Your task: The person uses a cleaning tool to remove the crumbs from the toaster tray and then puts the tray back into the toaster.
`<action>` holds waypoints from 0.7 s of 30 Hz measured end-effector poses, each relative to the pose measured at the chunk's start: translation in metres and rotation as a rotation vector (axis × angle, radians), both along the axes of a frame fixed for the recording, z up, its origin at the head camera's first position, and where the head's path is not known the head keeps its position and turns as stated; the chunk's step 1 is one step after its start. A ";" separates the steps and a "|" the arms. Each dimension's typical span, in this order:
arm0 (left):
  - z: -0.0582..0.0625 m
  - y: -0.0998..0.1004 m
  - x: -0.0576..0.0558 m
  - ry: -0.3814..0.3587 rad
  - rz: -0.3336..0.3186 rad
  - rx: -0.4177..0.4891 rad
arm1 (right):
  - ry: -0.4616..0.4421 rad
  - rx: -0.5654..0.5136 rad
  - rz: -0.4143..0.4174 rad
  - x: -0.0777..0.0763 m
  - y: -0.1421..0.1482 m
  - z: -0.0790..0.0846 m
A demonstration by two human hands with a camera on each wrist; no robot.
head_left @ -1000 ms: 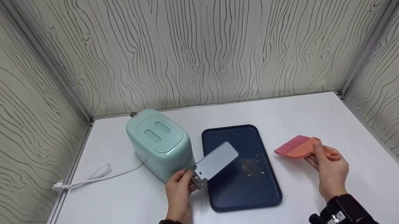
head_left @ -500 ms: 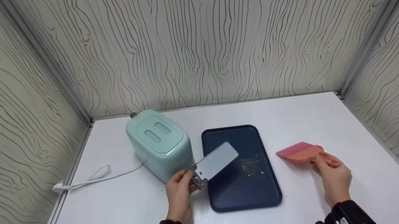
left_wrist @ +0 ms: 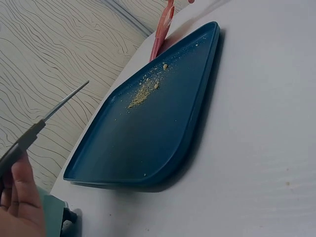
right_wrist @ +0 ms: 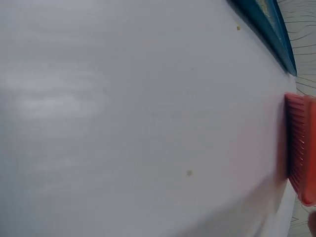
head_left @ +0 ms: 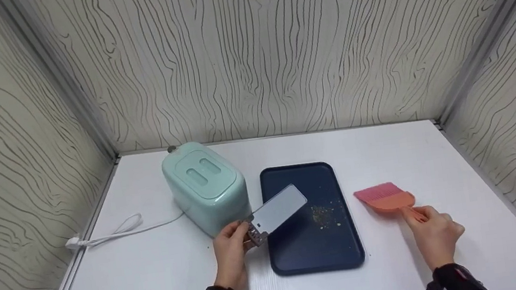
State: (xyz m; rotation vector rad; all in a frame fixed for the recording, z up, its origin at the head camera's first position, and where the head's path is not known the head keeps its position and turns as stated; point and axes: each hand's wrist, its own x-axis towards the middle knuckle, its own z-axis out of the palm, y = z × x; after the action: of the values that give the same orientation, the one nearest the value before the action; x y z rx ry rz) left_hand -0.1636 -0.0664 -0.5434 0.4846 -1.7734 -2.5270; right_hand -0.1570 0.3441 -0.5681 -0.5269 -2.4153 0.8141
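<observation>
My left hand point(head_left: 230, 254) pinches the grey end of a toaster's crumb tray point(head_left: 279, 209), a flat pale metal plate. The plate tilts up over the left side of a dark blue serving tray point(head_left: 311, 256); in the left wrist view the crumb tray point(left_wrist: 64, 102) appears edge-on. Crumbs point(head_left: 323, 216) lie scattered on the blue tray's right half. To the right of that tray, my right hand point(head_left: 435, 236) grips the handle of an orange brush point(head_left: 387, 199) with pink bristles pointing left. In the right wrist view, the brush bristles point(right_wrist: 296, 138) hang close over the table.
A mint-green toaster point(head_left: 206, 181) stands just behind my left hand. Its white cord and plug point(head_left: 78, 242) stretch toward the table's left edge. Stray crumbs point(right_wrist: 189, 173) dot the white table. Patterned panels point(head_left: 247, 57) enclose the back and both sides.
My right hand has drawn back toward the front right and turned, sliding its grip down the brush's handle; the bristles have tipped lower. The left hand and crumb tray stay in place.
</observation>
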 end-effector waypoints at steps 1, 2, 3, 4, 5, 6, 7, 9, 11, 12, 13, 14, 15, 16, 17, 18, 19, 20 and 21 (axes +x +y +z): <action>0.000 0.000 0.000 0.000 0.003 0.000 | 0.003 0.042 0.009 0.000 -0.001 -0.001; 0.000 0.000 0.000 -0.001 0.006 -0.001 | -0.002 0.075 0.020 -0.001 -0.002 -0.002; 0.000 0.000 0.000 0.000 0.010 -0.002 | -0.019 0.101 0.029 -0.001 -0.002 -0.002; 0.000 0.001 0.000 0.000 0.014 -0.004 | -0.041 0.122 0.037 -0.002 -0.003 -0.003; 0.000 0.001 -0.001 -0.001 0.017 -0.003 | -0.060 0.141 0.046 -0.002 -0.003 -0.003; 0.000 0.001 -0.001 -0.005 0.018 -0.005 | -0.081 0.158 0.056 -0.003 -0.002 -0.004; 0.000 0.001 -0.001 -0.006 0.020 -0.004 | -0.102 0.172 0.064 -0.003 -0.002 -0.004; 0.000 0.002 -0.001 -0.004 0.017 -0.007 | -0.147 0.189 0.083 -0.004 -0.001 -0.005; 0.000 0.002 -0.001 -0.004 0.014 -0.008 | -0.172 0.203 0.100 -0.006 0.001 -0.007; 0.000 0.002 -0.001 -0.003 0.011 -0.007 | -0.192 0.205 0.106 -0.006 0.001 -0.008; 0.000 0.002 -0.001 0.000 0.009 -0.004 | -0.212 0.206 0.111 -0.007 0.001 -0.009; 0.000 0.002 -0.001 0.001 0.007 -0.002 | -0.233 0.208 0.119 -0.008 0.001 -0.010; 0.000 0.002 -0.001 0.003 0.006 0.002 | -0.251 0.210 0.125 -0.008 0.001 -0.010; 0.000 0.002 -0.001 0.005 0.006 0.003 | -0.265 0.215 0.130 -0.009 0.001 -0.011; 0.000 0.002 -0.001 0.006 0.007 0.005 | -0.279 0.220 0.132 -0.009 0.000 -0.012; 0.000 0.003 -0.001 0.007 0.007 0.003 | -0.290 0.225 0.135 -0.008 0.000 -0.012; 0.000 0.003 -0.001 0.009 0.008 0.002 | -0.296 0.231 0.136 -0.008 -0.001 -0.013; -0.001 0.003 -0.001 0.011 0.008 0.000 | -0.300 0.236 0.136 -0.008 -0.002 -0.014; -0.001 0.003 -0.001 0.011 0.007 0.000 | -0.302 0.238 0.134 -0.008 -0.002 -0.014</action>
State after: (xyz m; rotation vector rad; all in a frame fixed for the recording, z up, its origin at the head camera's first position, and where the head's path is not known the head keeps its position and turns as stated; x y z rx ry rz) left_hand -0.1647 -0.0636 -0.5444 0.4751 -1.7652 -2.5203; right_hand -0.1646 0.3420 -0.5824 -0.4226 -2.8035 0.5168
